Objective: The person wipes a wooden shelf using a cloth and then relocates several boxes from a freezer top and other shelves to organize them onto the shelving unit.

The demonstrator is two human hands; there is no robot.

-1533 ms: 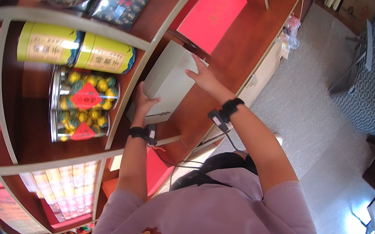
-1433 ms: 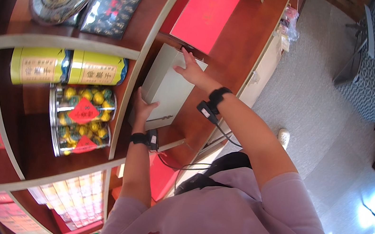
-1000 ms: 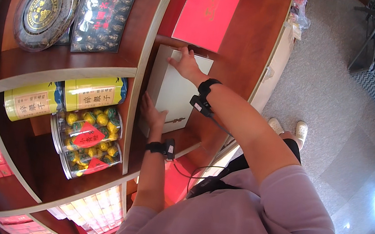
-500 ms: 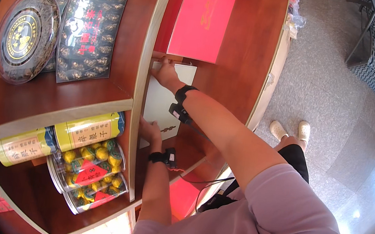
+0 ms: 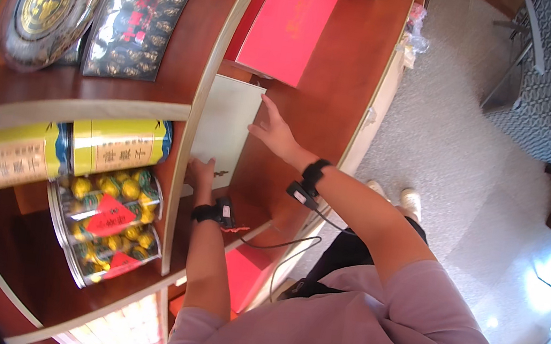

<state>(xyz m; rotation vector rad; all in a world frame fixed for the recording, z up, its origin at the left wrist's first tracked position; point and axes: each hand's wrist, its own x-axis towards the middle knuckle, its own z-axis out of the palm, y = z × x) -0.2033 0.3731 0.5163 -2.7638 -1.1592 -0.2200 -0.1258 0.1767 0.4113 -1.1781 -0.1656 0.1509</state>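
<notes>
A flat cream-white box (image 5: 229, 116) stands in the narrow shelf bay, close against the wooden divider. My left hand (image 5: 202, 173) grips its lower left part, with the thumb on the front face and the other fingers partly out of sight at the divider side. My right hand (image 5: 277, 132) is open beside the box's right edge, thumb and fingers apart, holding nothing. Just above the box is a large red box (image 5: 289, 23) with gold lettering. Both wrists wear black straps with small devices and cables.
Left of the divider (image 5: 215, 58) are a round clear-lidded tub (image 5: 52, 7), a dark printed pack (image 5: 143, 20), yellow canisters (image 5: 121, 145) and clear jars of yellow-wrapped balls (image 5: 107, 215). Another red box (image 5: 246, 277) lies below. A patterned chair (image 5: 534, 110) stands on the grey floor.
My right hand has come off the top of the white box and moved right and down, its fingers opening. My left hand stays at the box's lower left. The view has shifted.
</notes>
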